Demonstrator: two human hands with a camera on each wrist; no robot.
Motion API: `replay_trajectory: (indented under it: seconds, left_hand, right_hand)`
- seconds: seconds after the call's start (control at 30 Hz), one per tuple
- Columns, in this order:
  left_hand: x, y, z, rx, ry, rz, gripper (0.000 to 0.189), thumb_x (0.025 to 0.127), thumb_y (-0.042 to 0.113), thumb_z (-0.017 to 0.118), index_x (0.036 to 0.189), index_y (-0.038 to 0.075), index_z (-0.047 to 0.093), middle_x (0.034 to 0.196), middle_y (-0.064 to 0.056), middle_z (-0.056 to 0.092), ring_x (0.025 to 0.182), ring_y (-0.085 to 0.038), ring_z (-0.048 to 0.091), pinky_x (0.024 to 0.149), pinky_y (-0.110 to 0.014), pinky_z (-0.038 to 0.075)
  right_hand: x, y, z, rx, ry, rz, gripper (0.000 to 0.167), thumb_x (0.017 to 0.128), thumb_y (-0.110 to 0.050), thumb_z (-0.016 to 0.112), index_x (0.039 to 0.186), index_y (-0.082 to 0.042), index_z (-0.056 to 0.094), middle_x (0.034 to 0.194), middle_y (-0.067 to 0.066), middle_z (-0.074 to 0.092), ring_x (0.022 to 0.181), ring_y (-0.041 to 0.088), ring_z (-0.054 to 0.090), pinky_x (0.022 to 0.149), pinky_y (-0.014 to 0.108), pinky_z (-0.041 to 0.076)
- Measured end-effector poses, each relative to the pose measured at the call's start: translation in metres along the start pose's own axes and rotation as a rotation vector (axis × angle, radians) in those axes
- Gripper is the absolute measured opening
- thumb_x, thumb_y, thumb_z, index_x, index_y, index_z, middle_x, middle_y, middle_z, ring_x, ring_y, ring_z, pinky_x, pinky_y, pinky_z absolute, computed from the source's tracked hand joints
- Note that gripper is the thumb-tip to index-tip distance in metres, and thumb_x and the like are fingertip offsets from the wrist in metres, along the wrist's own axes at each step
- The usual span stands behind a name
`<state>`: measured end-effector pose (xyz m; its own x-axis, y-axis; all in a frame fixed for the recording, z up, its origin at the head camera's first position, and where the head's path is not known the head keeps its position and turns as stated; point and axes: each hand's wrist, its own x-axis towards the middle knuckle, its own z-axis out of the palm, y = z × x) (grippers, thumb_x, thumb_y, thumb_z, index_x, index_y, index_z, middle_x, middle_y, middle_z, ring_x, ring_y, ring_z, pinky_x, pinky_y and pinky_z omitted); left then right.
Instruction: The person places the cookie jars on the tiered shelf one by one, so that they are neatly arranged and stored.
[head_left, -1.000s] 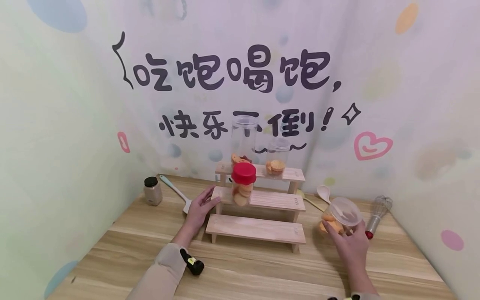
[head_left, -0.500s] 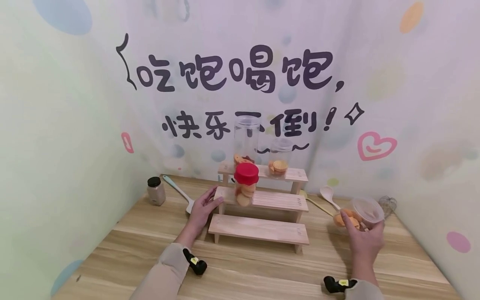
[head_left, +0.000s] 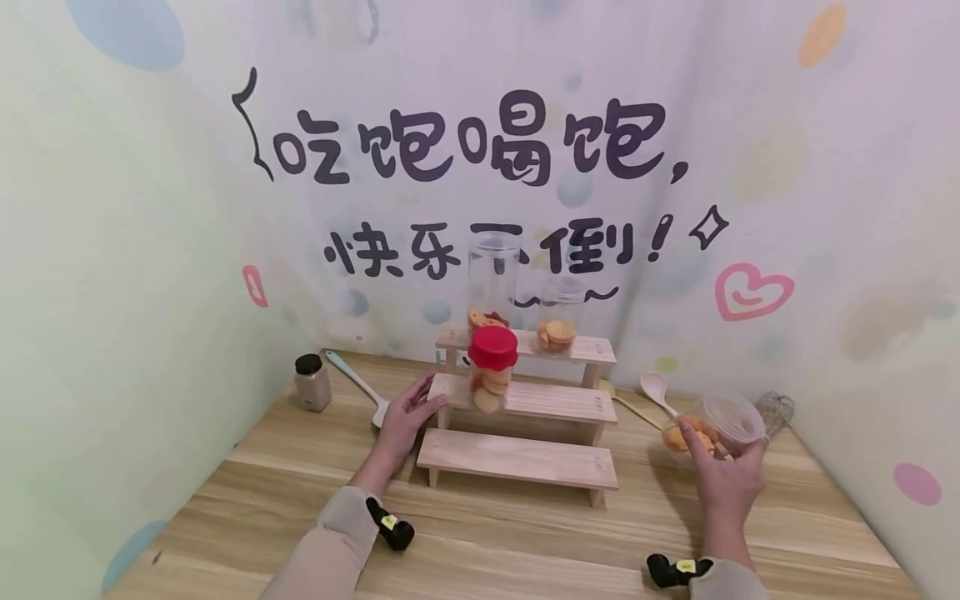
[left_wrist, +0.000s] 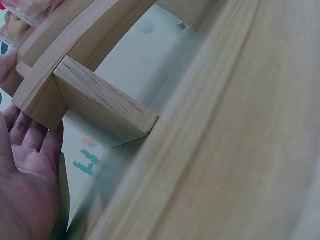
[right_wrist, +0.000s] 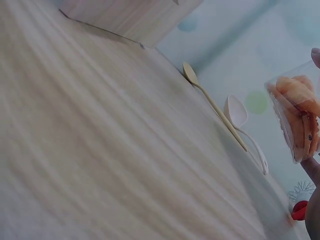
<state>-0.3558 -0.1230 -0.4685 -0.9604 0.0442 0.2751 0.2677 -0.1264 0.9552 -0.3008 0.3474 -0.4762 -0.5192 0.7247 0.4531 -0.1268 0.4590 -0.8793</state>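
Observation:
My right hand [head_left: 729,483] grips a clear plastic jar [head_left: 731,419] with orange-brown biscuits inside. The jar leans in the hand above the table, its lid facing up and right. In the right wrist view the biscuits [right_wrist: 298,107] show through its wall. My left hand [head_left: 405,421] holds the left end of the middle step of a three-step wooden stand [head_left: 517,457], thumb on one side and fingers on the other. On that step stands a red-lidded jar [head_left: 492,367] of round biscuits. The top step bears a tall clear jar [head_left: 495,275] and a shorter clear jar [head_left: 558,321], both with biscuits.
A black-lidded jar [head_left: 312,383] and a spatula [head_left: 356,379] lie left of the stand. To its right are a yellowish spoon [right_wrist: 215,107], a white spoon [right_wrist: 236,112] and a whisk [head_left: 777,410], partly hidden by the held jar. A printed curtain hangs behind the table [head_left: 480,550].
My right hand has carried the biscuit jar to the right, over the whisk, then slightly back left. The left hand stays at the stand. The head view has shifted a little.

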Motion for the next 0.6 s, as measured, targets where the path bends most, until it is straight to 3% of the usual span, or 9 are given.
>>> replay_trajectory:
  seconds: [0.13,0.3,0.37,0.6]
  left_hand:
    - [0.001,0.001,-0.001,0.020,0.000,-0.016,0.059,0.096,0.018,0.071,0.150,0.012,0.049,0.154,-0.012,0.045,0.141,-0.024,0.041,0.109,-0.028,0.041]
    - [-0.009,0.022,0.005,0.035,-0.027,-0.021,0.061,0.096,0.015,0.070,0.151,0.005,0.045,0.154,-0.018,0.043,0.141,-0.031,0.040,0.109,-0.029,0.041]
    - [-0.013,0.028,0.007,0.038,-0.036,-0.015,0.062,0.096,0.015,0.070,0.150,0.003,0.045,0.153,-0.019,0.044,0.140,-0.032,0.042,0.107,-0.028,0.042]
    - [-0.012,0.028,0.006,0.044,-0.013,-0.009,0.061,0.095,0.016,0.072,0.149,0.005,0.048,0.149,-0.018,0.050,0.135,-0.030,0.049,0.103,-0.024,0.045]
  right_hand:
    - [0.000,-0.006,0.000,0.004,-0.005,-0.005,0.078,0.068,-0.041,0.094,0.130,-0.015,0.053,0.107,0.005,0.067,0.086,-0.002,0.057,0.071,0.005,0.042]
    - [0.001,-0.021,0.000,0.040,-0.035,-0.061,0.081,0.068,-0.034,0.095,0.137,-0.021,0.055,0.107,-0.007,0.061,0.094,0.002,0.060,0.073,0.003,0.046]
    - [0.003,-0.033,-0.001,0.082,-0.074,-0.084,0.078,0.070,-0.030,0.095,0.137,-0.023,0.056,0.110,-0.008,0.062,0.098,0.004,0.061,0.074,0.005,0.047]
    - [0.001,-0.101,0.000,0.250,-0.301,-0.124,0.075,0.078,-0.019,0.089,0.143,-0.021,0.051,0.123,-0.004,0.064,0.111,0.008,0.063,0.083,0.011,0.051]
